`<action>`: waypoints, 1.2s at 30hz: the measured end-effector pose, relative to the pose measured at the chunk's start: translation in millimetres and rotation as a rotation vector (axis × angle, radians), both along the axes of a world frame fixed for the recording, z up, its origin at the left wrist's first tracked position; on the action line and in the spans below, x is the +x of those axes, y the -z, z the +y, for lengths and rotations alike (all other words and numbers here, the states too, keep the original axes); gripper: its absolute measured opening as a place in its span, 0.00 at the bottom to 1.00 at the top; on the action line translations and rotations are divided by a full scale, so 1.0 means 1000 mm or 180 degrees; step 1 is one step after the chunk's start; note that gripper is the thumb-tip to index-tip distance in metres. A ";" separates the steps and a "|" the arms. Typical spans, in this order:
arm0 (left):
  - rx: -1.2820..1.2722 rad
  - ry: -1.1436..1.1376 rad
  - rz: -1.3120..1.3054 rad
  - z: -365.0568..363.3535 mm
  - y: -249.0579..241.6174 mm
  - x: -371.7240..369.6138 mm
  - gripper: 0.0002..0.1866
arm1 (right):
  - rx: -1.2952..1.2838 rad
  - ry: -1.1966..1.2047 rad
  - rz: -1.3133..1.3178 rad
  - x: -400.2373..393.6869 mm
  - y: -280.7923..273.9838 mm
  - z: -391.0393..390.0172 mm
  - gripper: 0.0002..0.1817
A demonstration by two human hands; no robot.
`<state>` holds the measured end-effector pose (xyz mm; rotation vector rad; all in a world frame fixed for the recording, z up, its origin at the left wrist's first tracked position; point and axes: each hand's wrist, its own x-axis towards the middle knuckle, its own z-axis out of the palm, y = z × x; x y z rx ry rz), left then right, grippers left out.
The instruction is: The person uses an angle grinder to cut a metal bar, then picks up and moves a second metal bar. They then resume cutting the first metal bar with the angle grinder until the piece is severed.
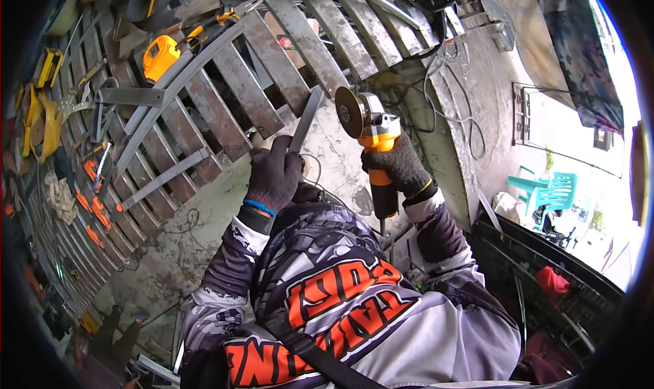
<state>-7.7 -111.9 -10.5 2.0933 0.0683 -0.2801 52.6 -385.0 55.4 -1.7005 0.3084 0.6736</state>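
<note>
My left hand, in a dark knit glove, is wrapped round the lower end of a short flat metal bar. The bar's far end reaches the edge of the slatted metal workbench. In my gloved right hand is a yellow and black angle grinder, gripped round its body. Its round brown disc faces left, a little to the right of the bar and apart from it. Whether the disc spins cannot be made out.
On the bench lie a yellow tape measure, a steel square, orange clamps and a long metal strip. Cables run over the floor at right. A green plastic chair stands outside. Another person's feet show at lower left.
</note>
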 end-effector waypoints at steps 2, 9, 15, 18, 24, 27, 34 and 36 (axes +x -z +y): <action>-0.0302 -0.0159 0.0249 -0.004 0.011 0.000 0.16 | -0.0033 -0.0048 -0.0036 0.001 0.001 -0.001 0.29; -0.0689 -0.0153 0.0359 -0.011 0.054 -0.008 0.12 | -0.0087 -0.0125 -0.0200 -0.001 0.014 -0.008 0.27; -0.1310 -0.0219 0.0774 -0.007 0.062 -0.011 0.14 | -0.0125 -0.0185 -0.0379 -0.003 0.024 -0.010 0.28; -0.1131 -0.0324 0.1075 -0.009 0.030 0.003 0.15 | -0.0013 -0.0273 -0.0425 0.001 0.018 -0.005 0.28; -0.1417 -0.0418 0.0724 -0.013 0.038 0.003 0.17 | -0.0026 -0.0243 -0.0236 0.003 0.013 -0.002 0.29; -0.1499 -0.0460 0.0966 -0.012 0.032 0.005 0.17 | 0.0021 -0.0277 -0.0389 0.002 0.020 -0.003 0.30; -0.1732 -0.0485 0.1359 -0.010 0.023 0.012 0.16 | -0.0054 -0.0248 -0.0408 0.004 0.026 -0.003 0.30; -0.1819 -0.0454 0.1315 -0.010 0.028 0.011 0.17 | 0.0006 -0.0281 -0.0393 0.005 0.026 -0.002 0.31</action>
